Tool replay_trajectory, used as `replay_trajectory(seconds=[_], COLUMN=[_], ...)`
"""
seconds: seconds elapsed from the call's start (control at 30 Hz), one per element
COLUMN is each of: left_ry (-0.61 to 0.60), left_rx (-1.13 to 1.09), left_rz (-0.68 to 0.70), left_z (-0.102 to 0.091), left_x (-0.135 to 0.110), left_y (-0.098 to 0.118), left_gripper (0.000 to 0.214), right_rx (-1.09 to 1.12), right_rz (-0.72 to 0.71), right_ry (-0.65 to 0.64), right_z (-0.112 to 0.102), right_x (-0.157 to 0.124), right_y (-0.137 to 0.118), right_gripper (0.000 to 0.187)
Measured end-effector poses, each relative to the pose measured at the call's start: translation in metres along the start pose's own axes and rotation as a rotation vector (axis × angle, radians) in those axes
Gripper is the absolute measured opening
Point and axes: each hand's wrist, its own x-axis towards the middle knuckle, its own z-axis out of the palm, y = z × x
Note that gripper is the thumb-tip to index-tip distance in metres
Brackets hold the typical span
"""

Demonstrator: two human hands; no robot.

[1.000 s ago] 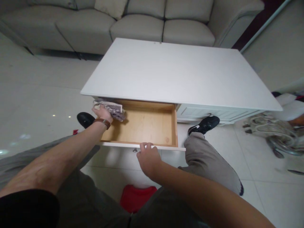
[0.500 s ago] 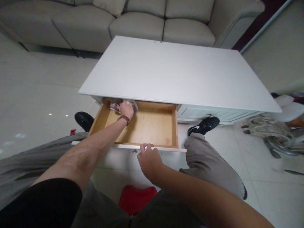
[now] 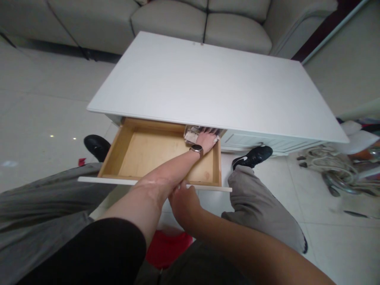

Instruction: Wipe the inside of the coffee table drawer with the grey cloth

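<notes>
Your left hand (image 3: 207,140) covers the cloth (image 3: 191,135) inside the drawer (image 3: 145,148), its grip indiscernible; your right hand (image 3: 184,201) curls over the drawer front (image 3: 111,181), nearer you. Brace firmly there; press evenly into the corners.

Single head-worn view; faces forward and down, near above open pale-wood drawer (image 3: 148,150) of white rectangular bench (image 3: 213,83).

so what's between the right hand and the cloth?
Head view: the left forearm and its watch cross between the right hand and cloth, over the drawer floor.
</notes>
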Motion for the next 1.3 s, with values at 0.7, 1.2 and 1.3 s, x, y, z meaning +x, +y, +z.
replay_trajectory(seconds=[0.7, 1.2, 1.3], left_ry=[-0.244, -0.407, -0.409], left_rx=[0.056, 0.194, 0.181], left_rz=[0.079, -0.355, -0.335], left_z=[-0.009, -0.102, -0.102], left_x=[-0.071, -0.186, -0.18], left_y=[-0.099, -0.238, -0.229], left_gripper=[0.054, 0.059, 0.052], right_rx=[-0.02, -0.034, -0.035], right_rz=[0.003, 0.027, 0.031], right_ry=[-0.01, 0.032, 0.038], right_z=[-0.004, -0.002, -0.001], right_x=[0.003, 0.004, 0.004], right_y=[0.002, 0.002, 0.001], right_gripper=[0.038, 0.037, 0.036])
